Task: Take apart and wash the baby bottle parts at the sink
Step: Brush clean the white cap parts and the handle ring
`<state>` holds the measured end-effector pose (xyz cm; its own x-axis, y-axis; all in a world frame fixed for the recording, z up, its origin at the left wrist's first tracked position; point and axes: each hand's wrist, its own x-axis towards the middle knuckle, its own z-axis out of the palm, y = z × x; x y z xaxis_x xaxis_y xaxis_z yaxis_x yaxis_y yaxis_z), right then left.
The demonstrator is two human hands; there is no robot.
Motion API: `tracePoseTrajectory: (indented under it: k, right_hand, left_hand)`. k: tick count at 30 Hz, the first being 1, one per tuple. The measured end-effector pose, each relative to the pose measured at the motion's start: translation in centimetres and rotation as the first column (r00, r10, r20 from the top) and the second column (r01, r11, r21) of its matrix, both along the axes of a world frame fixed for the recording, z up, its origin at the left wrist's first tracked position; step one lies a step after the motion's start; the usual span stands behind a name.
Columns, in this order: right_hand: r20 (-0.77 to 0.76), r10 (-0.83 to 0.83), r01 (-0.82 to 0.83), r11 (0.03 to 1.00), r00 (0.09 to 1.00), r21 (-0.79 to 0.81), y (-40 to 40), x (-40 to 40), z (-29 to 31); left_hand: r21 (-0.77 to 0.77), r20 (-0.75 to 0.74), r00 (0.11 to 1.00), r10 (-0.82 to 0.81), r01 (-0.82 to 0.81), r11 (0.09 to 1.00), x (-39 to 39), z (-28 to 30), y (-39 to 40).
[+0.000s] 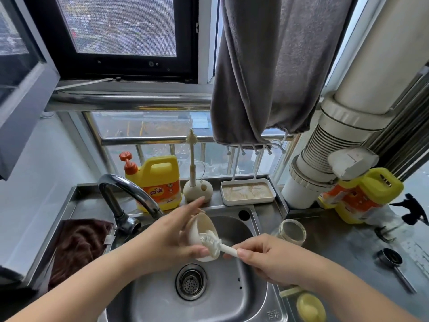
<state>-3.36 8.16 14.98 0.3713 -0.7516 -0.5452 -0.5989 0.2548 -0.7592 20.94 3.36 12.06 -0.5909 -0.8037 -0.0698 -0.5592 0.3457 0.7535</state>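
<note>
1. Below, a steel sink [232, 296] sits under a window [120, 26], with a yellow detergent jug [160, 182] on its ledge.
2. Over the basin, the left hand [171, 238] grips a cream bottle part [202, 231].
3. Its rim meets the white brush [214, 244] pinched by the right hand [267, 259].

Looking down through the head camera, I've got two forearms coming in from the bottom edge, both bare all the way to the frame's border, with no sleeve or cuff showing on either. My left hand [171, 238] carries no ring, no watch, no glove, and the wrist behind it is plain. My right hand [267, 259] is just as unadorned, wrist uncovered, nothing strapped on. The nails on the fingers [242, 253] are short and unpainted. No bracelets or bands on either arm.
</note>
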Motion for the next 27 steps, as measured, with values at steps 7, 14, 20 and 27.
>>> tracePoseTrajectory:
  k: [7,14,20,27]
  right_hand:
    - [-0.076,0.144,-0.150,0.986,0.987,-0.072,0.2,0.1,0.5]
    - [-0.045,0.122,-0.126,0.987,0.991,-0.100,0.3,-0.1,-0.5]
    - [-0.101,0.130,-0.139,0.986,0.986,-0.096,0.6,0.1,0.3]
    - [-0.633,-0.093,-0.535,0.449,0.769,-0.716,0.3,-0.2,-0.6]
  left_hand:
    - [0.224,0.002,1.000,0.027,-0.026,0.974,0.1,0.4,-0.3]
    - [0.203,0.103,0.989,0.103,-0.122,0.972,0.0,0.0,-0.4]
    - [0.132,0.030,0.999,0.039,-0.043,0.990,0.0,1.1,-0.1]
    - [0.122,0.047,0.998,-0.047,0.041,0.992,-0.6,0.7,0.5]
